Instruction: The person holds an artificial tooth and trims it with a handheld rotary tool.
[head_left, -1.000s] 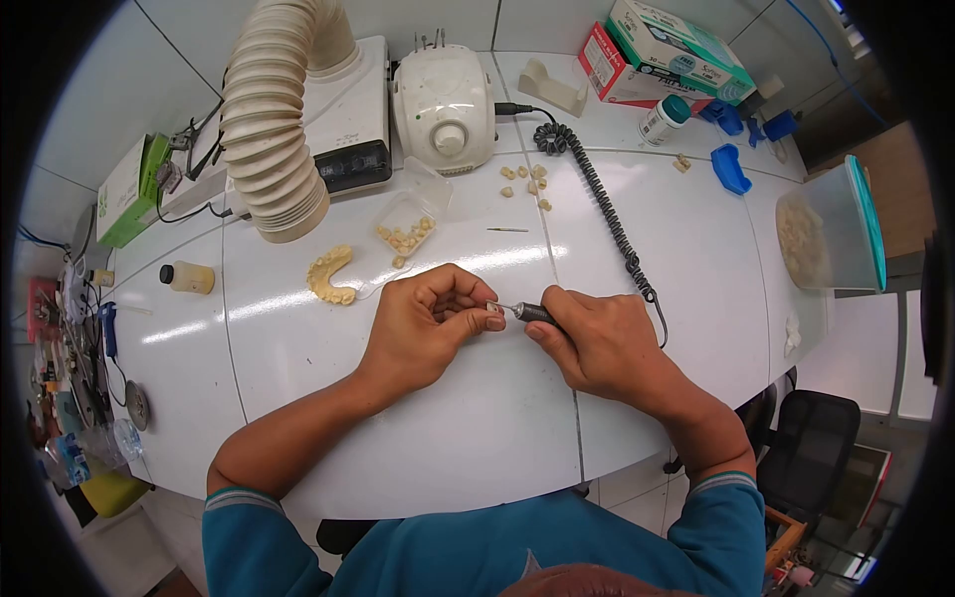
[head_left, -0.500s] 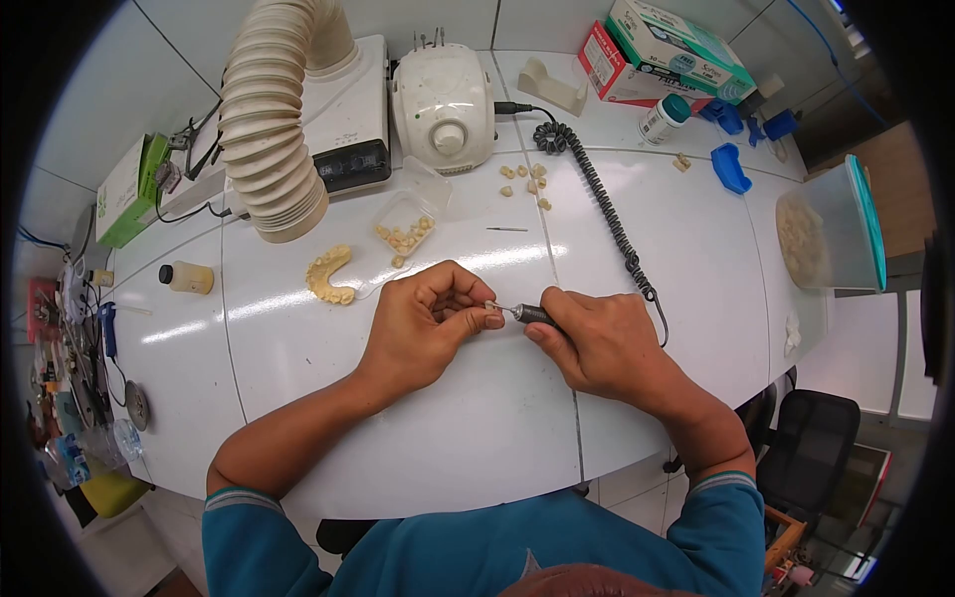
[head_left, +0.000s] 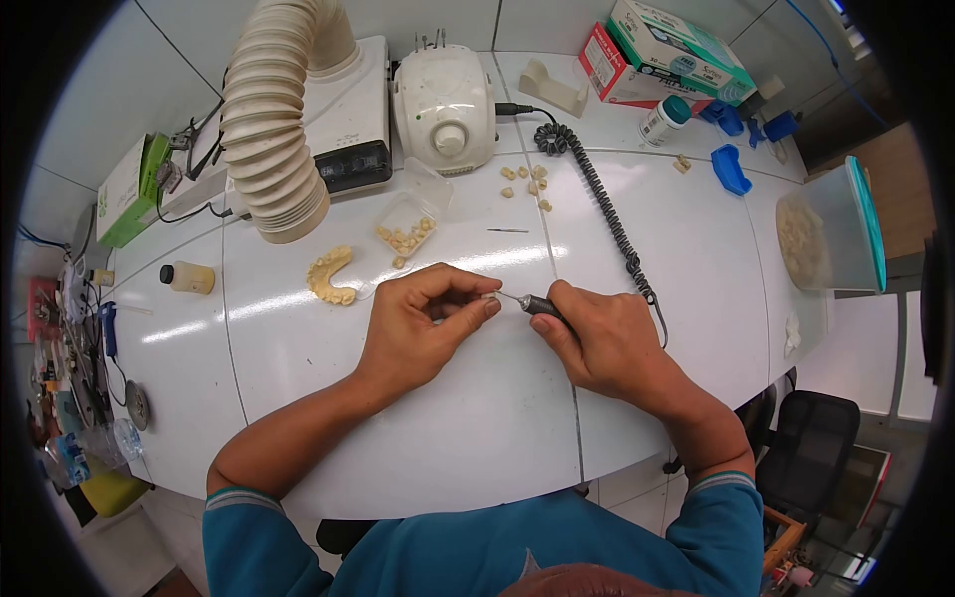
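Note:
My left hand (head_left: 423,323) is closed, thumb and fingertips pinching a small whitish tooth-shaped piece (head_left: 490,296), mostly covered by the fingers. Wrapped in my right hand (head_left: 619,343) is a dark rotary handpiece (head_left: 537,305) with a metal nose. Its thin bur (head_left: 509,296) points left and reaches the piece; whether it touches cannot be made out. A yellowish dental arch model (head_left: 328,277) lies beyond my left hand, beside an open clear box (head_left: 430,227) of tooth-shaped pieces. Further back rest a loose thin bur (head_left: 507,230) and several loose tooth pieces (head_left: 537,174).
A ribbed suction hose (head_left: 267,129) hangs at back left, near a white control unit (head_left: 445,109) whose coiled cord (head_left: 602,189) runs toward my right hand. A small bottle (head_left: 189,278) stands left. At right are stacked boxes (head_left: 667,55), a blue tray (head_left: 730,169) and a lidded tub (head_left: 831,224).
The handpiece has shifted slightly right, and its bur now slants against the piece from a different angle. My left fingers have turned the piece a little, hiding more of it.

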{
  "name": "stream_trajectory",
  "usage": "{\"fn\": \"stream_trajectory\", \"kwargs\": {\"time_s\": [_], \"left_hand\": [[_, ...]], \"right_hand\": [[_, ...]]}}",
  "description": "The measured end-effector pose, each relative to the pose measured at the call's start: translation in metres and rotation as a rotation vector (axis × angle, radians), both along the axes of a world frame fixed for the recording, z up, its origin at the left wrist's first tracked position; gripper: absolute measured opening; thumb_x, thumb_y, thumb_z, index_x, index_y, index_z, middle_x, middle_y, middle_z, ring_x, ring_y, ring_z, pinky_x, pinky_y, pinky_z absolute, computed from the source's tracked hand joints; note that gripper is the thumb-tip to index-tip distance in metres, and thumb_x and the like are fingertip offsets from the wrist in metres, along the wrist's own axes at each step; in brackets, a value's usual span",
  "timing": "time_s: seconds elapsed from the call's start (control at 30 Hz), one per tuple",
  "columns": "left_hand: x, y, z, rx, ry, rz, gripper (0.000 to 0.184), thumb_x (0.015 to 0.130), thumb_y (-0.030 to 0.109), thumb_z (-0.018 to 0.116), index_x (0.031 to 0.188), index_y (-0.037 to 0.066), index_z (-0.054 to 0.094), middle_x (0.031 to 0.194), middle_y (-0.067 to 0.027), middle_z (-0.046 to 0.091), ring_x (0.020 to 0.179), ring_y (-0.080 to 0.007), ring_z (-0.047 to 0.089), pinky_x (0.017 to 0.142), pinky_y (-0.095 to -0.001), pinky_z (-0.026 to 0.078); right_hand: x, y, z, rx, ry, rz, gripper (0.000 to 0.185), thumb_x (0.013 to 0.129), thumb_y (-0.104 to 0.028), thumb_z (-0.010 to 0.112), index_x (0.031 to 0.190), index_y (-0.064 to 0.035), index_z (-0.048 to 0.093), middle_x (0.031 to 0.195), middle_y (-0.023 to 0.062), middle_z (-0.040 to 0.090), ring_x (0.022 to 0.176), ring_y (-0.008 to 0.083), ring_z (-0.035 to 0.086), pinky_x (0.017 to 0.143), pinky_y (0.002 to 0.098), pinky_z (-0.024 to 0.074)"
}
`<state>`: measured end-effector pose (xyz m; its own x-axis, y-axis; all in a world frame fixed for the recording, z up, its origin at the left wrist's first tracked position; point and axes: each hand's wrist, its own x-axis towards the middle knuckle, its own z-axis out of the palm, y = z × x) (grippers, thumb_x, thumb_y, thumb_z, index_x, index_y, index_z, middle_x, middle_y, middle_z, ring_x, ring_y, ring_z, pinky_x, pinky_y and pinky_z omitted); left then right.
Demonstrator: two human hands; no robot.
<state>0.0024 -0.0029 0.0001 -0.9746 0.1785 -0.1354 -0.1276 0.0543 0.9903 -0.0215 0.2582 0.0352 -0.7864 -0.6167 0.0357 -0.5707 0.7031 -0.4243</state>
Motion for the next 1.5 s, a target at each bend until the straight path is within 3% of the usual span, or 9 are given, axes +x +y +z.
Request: {"fn": "stream_trajectory", "kwargs": {"time_s": [0.17, 0.37, 1.07, 1.5], "left_hand": [[-0.0011, 0.0001, 0.0066, -0.085, 0.037, -0.029, 0.019, 0.101, 0.001, 0.083, 0.119, -0.002, 0.079, 0.111, -0.0096, 0.08, 0.1, -0.0103, 0.075, 0.089, -0.0257, 0.062], [-0.0004, 0.0002, -0.0006, 0.023, 0.004, 0.0, 0.015, 0.101, -0.001, 0.082, 0.11, 0.001, 0.071, 0.105, -0.0069, 0.077, 0.099, -0.0109, 0.075, 0.089, -0.0266, 0.062], [0.0003, -0.0012, -0.0015, 0.037, -0.014, 0.019, 0.012, 0.101, -0.001, 0.082, 0.107, -0.002, 0.072, 0.105, -0.0084, 0.077, 0.099, -0.0119, 0.075, 0.09, -0.0277, 0.063], [0.0005, -0.0012, -0.0031, 0.031, -0.021, 0.031, 0.014, 0.1, 0.002, 0.084, 0.104, 0.0, 0.071, 0.103, -0.0077, 0.077, 0.092, -0.0101, 0.074, 0.083, -0.026, 0.062]], "right_hand": [[-0.0004, -0.0001, 0.0, -0.003, 0.003, -0.001, 0.037, 0.113, -0.039, 0.066, 0.095, -0.0064, 0.06, 0.076, 0.0107, 0.071, 0.057, 0.0362, 0.068, 0.051, 0.0466, 0.0492], [-0.0005, -0.0001, 0.0, 0.006, 0.003, 0.004, 0.038, 0.113, -0.039, 0.066, 0.096, -0.0064, 0.06, 0.075, 0.0101, 0.071, 0.056, 0.0348, 0.069, 0.051, 0.0459, 0.0489], [-0.0003, -0.0013, 0.0013, 0.059, -0.005, 0.001, 0.039, 0.114, -0.043, 0.064, 0.097, -0.0071, 0.062, 0.076, 0.0102, 0.073, 0.056, 0.0334, 0.069, 0.052, 0.0451, 0.0495], [-0.0005, -0.0014, 0.0017, 0.046, -0.013, 0.001, 0.039, 0.114, -0.041, 0.064, 0.097, -0.0067, 0.062, 0.077, 0.011, 0.073, 0.056, 0.0352, 0.069, 0.053, 0.0466, 0.0505]]}}
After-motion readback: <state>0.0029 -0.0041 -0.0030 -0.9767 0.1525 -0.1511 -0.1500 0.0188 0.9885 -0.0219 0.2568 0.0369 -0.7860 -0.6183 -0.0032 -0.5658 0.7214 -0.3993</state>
